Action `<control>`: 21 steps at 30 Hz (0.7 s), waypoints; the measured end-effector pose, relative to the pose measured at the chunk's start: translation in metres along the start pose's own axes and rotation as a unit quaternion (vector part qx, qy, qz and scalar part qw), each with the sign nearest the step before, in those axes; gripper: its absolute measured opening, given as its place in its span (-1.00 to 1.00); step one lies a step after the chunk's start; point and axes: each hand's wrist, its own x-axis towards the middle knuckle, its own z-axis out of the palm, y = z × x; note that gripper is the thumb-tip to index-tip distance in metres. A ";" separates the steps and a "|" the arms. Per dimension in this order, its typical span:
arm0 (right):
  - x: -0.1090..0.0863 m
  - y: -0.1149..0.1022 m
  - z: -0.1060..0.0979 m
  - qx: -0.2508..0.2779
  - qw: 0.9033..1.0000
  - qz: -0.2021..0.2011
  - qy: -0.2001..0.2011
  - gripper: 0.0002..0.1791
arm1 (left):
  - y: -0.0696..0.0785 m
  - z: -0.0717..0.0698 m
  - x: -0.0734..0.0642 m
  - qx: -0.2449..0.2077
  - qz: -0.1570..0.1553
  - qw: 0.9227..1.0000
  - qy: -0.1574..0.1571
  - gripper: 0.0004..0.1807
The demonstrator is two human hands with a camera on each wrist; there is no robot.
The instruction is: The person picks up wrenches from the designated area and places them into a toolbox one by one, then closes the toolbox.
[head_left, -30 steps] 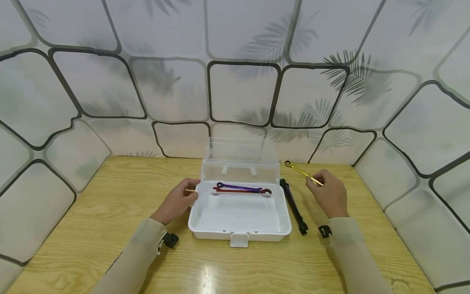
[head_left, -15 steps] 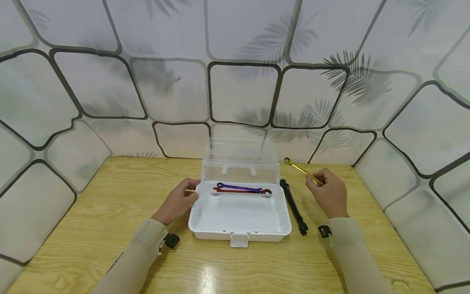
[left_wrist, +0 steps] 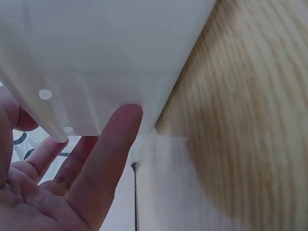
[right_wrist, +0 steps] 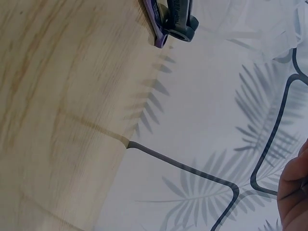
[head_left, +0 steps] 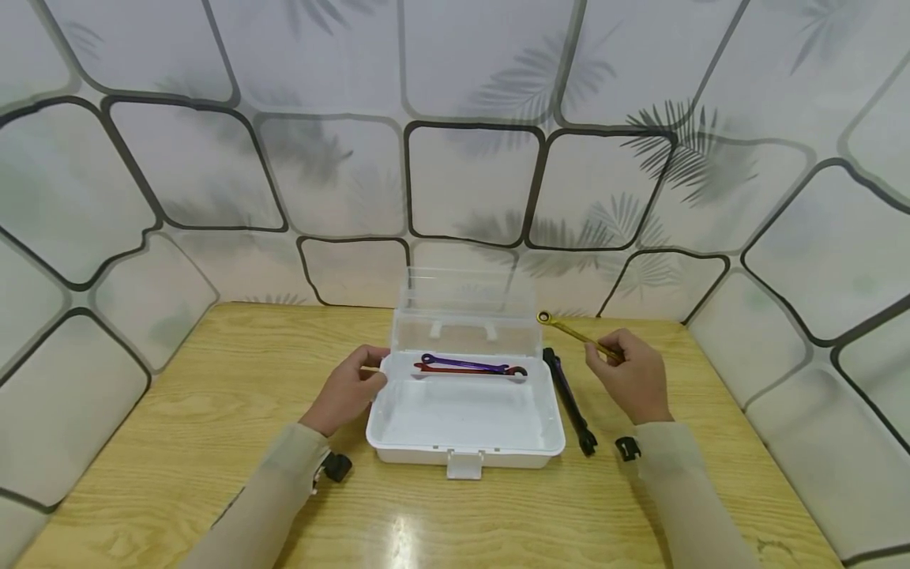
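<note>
A gold ratcheting wrench (head_left: pixel 569 328) is pinched near its right end by my right hand (head_left: pixel 633 379), its ring end pointing left toward the open lid. Only that hand's edge appears in the right wrist view. My left hand (head_left: pixel 347 391) holds the left rear corner of a white plastic toolbox (head_left: pixel 465 458), thumb at the rim. In the left wrist view one finger (left_wrist: pixel 113 139) presses the toolbox's side wall (left_wrist: pixel 96 43), while others reach round its end. At the back of the toolbox lie a purple wrench (head_left: pixel 462 363) and a red wrench (head_left: pixel 455 370).
A black wrench (head_left: pixel 572 411) lies on the wooden table (head_left: pixel 178 395) along the toolbox's right side, with another purple wrench (right_wrist: pixel 153 21) against it. The clear lid (head_left: pixel 465 332) stands raised at the back, near the patterned wall (head_left: pixel 469 182). A latch (head_left: pixel 464 465) hangs in front.
My right hand has shifted slightly left, carrying the gold wrench, whose ring end now sits closer to the lid. My left hand and the toolbox stay in place.
</note>
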 end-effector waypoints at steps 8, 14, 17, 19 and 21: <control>-0.002 0.000 0.003 -0.005 1.000 -0.016 -0.010 -0.89 | -0.001 0.000 0.000 -0.008 0.003 1.000 -0.002 -0.51; -0.001 0.001 0.004 0.004 0.999 -0.032 -0.007 -0.90 | -0.001 0.000 0.001 -0.008 -0.004 1.000 -0.005 -0.50; -0.001 0.000 0.005 0.010 0.999 -0.041 -0.009 -0.90 | -0.002 -0.001 0.001 -0.008 -0.006 1.000 -0.009 -0.50; -0.001 -0.001 0.005 0.011 0.999 -0.047 -0.011 -0.90 | -0.002 -0.001 0.001 -0.009 -0.009 1.000 -0.008 -0.50; -0.002 -0.001 0.006 0.008 0.999 -0.051 -0.013 -0.90 | -0.001 -0.001 0.001 -0.008 -0.007 1.000 -0.008 -0.51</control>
